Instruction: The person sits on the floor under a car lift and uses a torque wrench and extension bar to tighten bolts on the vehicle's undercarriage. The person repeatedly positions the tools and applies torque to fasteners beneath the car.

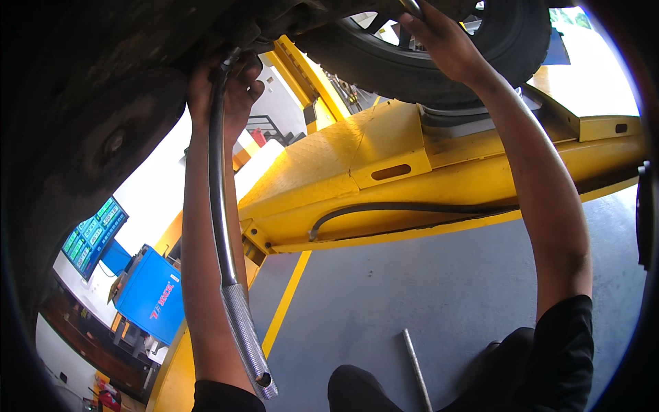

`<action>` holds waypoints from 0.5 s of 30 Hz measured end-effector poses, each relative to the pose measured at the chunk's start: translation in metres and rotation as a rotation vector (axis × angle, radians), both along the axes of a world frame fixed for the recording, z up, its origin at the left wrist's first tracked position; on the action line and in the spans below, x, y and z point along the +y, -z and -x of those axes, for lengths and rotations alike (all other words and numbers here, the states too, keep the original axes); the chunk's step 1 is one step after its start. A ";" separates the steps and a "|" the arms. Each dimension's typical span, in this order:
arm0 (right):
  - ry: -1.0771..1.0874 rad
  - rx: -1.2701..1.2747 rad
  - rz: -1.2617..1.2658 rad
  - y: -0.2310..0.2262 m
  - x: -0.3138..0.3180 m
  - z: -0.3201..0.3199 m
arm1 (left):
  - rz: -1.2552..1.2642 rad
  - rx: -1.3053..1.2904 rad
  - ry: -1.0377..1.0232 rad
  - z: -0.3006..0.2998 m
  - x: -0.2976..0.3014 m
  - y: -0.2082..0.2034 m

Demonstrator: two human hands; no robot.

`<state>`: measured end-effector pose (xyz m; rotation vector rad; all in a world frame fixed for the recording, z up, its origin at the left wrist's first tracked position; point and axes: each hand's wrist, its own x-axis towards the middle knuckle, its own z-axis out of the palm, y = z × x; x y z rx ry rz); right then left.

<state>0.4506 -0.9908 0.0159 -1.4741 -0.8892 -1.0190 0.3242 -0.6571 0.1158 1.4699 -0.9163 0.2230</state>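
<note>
"What's around you, biggest first?"

"A smooth blue-grey painted floor (343, 295) with a yellow stripe. The dark, rough underside of a vehicle (137, 41) looms overhead. Then a long yellow steel lift ramp (329, 165), its top plate textured, its side pierced by a rounded slot. A thick, round black rubber tyre (384, 77) sits above it, and a curved black hose (384, 205) runs along the ramp's flank."

"And the tools?"

"A long polished steel bar (220, 213) slants down in front of my left forearm, its cross-hatched grip lowest, with a hole through the end. A plain grey metal rod (416, 367) lies on the floor near my knees."

"Your hands?"

"My left hand (235, 96) is raised, fingers curled around the bar's upper end. My right hand (443, 44) is before the wheel, fingers bent at a small shiny metal piece (412, 7); the view cuts off there, so I cannot tell how far it's closed."
</note>
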 end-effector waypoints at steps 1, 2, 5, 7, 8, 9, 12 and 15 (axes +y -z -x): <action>0.023 -0.003 0.016 0.000 -0.001 -0.001 | -0.016 -0.001 -0.007 0.001 0.000 -0.001; 0.047 -0.006 0.032 0.000 -0.002 -0.001 | -0.004 0.003 -0.018 0.002 0.001 -0.001; 0.086 -0.006 0.071 -0.001 0.001 -0.009 | 0.024 0.018 -0.049 0.005 0.000 -0.002; -0.010 -0.012 0.044 -0.002 0.006 -0.011 | 0.031 0.035 -0.075 0.007 -0.001 -0.003; -0.060 -0.014 0.031 -0.003 0.009 -0.010 | 0.032 0.036 -0.078 0.007 0.000 -0.003; -0.009 0.048 0.045 -0.002 0.012 -0.009 | 0.032 0.036 -0.081 0.008 0.001 -0.003; 0.023 0.068 0.068 -0.001 0.027 -0.004 | 0.057 0.044 -0.122 0.013 0.003 0.003; -0.023 -0.109 0.079 -0.002 0.025 -0.030 | 0.054 0.032 -0.121 0.009 -0.008 0.003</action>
